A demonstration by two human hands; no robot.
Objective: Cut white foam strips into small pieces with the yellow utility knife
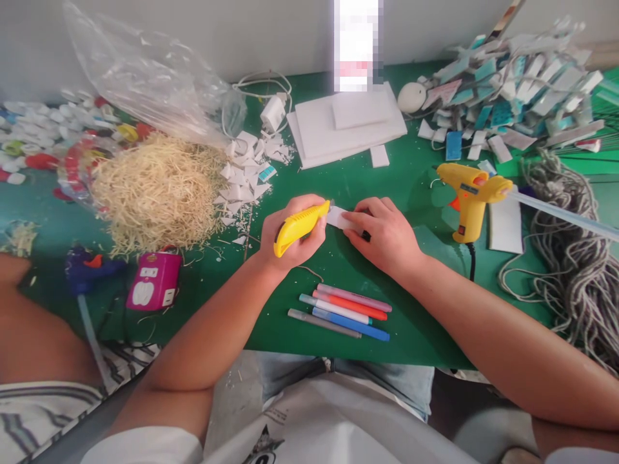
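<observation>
Left hand (304, 247): wrapped around the yellow cutter (300, 227), its tip by the white piece (337, 218).
Right hand (385, 236): fingers and thumb pinching the white piece.
White piece: between the hands, 9 o'clock from the right one.
Around it: pens (351, 305) at 6 o'clock, white sheets (333, 142) at 12, glue gun (470, 200) at 3, straw heap (159, 193) at 9.

Craft workshop, this one! Green-topped worktable (271, 335) against plain grey wall (285, 32), and tools right out: yellow plastic glue gun (469, 209), dark-blue plastic glue gun (82, 270), yellow plastic cutter knife (302, 227). Materials piled all round: heap of pale straw-like shreds (159, 193), mound of white and turquoise offcuts (522, 90), tangle of grey cord (570, 245).
</observation>
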